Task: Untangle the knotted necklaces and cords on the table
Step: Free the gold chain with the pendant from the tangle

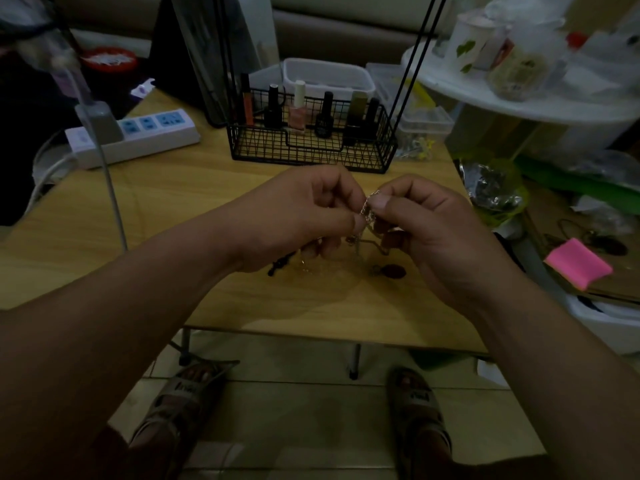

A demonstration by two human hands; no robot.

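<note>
Both my hands are raised over the middle of the wooden table (pixel 173 216). My left hand (pixel 298 216) and my right hand (pixel 426 230) pinch a tangle of thin metal chain (pixel 366 208) between thumbs and fingertips. Loops of the chain hang down between the hands toward the table. A dark oval pendant (pixel 393 271) lies on the table under my right hand. A black cord end (pixel 278 266) sticks out on the table below my left hand, next to a faint gold chain (pixel 306 268). Most of the tangle is hidden by my fingers.
A black wire basket (pixel 311 150) with nail polish bottles stands just behind my hands. A white power strip (pixel 138 133) with a cable lies at the back left. Clear plastic boxes (pixel 422 123) sit at the back right. Clutter and a pink pad (pixel 576 263) lie right of the table.
</note>
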